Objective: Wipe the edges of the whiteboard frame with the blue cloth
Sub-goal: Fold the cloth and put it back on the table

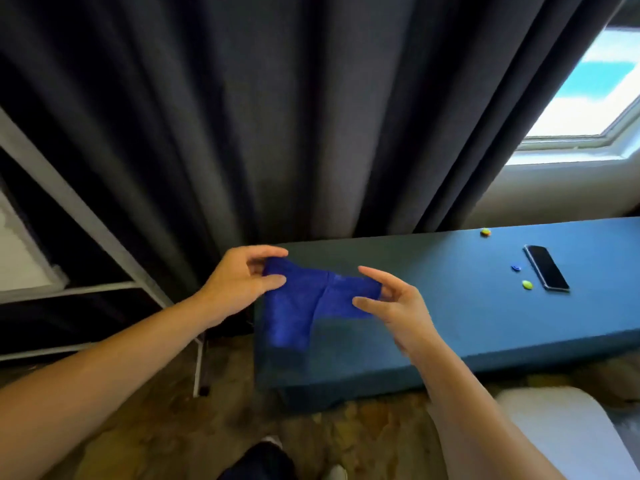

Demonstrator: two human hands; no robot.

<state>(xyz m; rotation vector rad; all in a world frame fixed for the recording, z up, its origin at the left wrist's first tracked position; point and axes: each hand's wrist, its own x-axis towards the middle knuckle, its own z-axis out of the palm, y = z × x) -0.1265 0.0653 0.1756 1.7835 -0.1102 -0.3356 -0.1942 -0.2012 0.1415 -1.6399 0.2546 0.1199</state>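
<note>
- Open air above the near left end of the blue bench (450, 327).
- Toward the bench's right end: phone (547, 268), three small magnets (526, 284) near it.
- Behind, dark curtain (277, 133) hanging close.
- At left, whiteboard frame (86, 216) leaning.
</note>
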